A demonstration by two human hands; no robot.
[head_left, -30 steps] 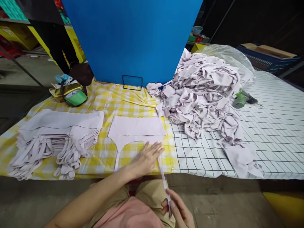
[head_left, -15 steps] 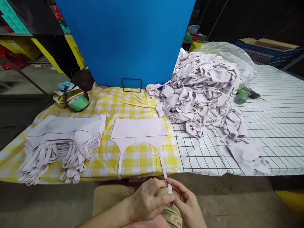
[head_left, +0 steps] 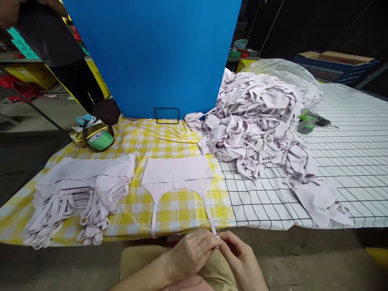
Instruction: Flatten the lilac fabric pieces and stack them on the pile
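Observation:
A pale lilac garment (head_left: 176, 171) lies flat on the yellow checked tablecloth (head_left: 169, 137), its two thin straps running toward the near table edge. My left hand (head_left: 190, 254) and my right hand (head_left: 239, 258) meet just below that edge. Both pinch the end of the garment's right strap (head_left: 211, 220) between closed fingers. The left strap hangs free over the edge.
A neat stack of the same garments (head_left: 81, 182) sits at the left. A big loose heap of them (head_left: 260, 121) covers the white grid sheet (head_left: 348, 161). Green tape roll (head_left: 101, 139), green tool (head_left: 307, 123), blue board (head_left: 151, 56) behind. A person in black stands far left.
My left hand left the garment's lower edge and came down to join my right hand on the strap end. Since half a second ago the hands closed tighter on it.

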